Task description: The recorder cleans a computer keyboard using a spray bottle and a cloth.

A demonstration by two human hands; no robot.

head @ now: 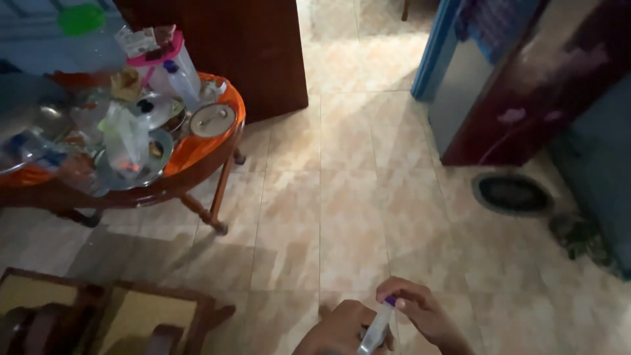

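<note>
Two hands meet at the bottom edge of the frame, right of centre, over the tiled floor (342, 197). Between them is a slim pale tube (376, 329) with a purple cap (390, 302). Its long axis runs steeply, the body low toward the frame's bottom edge and the capped end up and slightly to the right. The left hand (338, 332) is clenched around the lower body of the tube, knuckles up. The right hand (420, 309) comes in from the lower right, and its fingers (402, 289) curl over the capped top, pinching at or right beside the cap; the blur hides whether they grip it fully. So the cap lies directly under the right fingertips, while the left hand has the body. Both hands are equally close to the tube, one at each end of it.

Well apart, in the upper left of the frame, a round tabletop (227, 135) with an orange cover carries bottles, lids and dishes.
</note>
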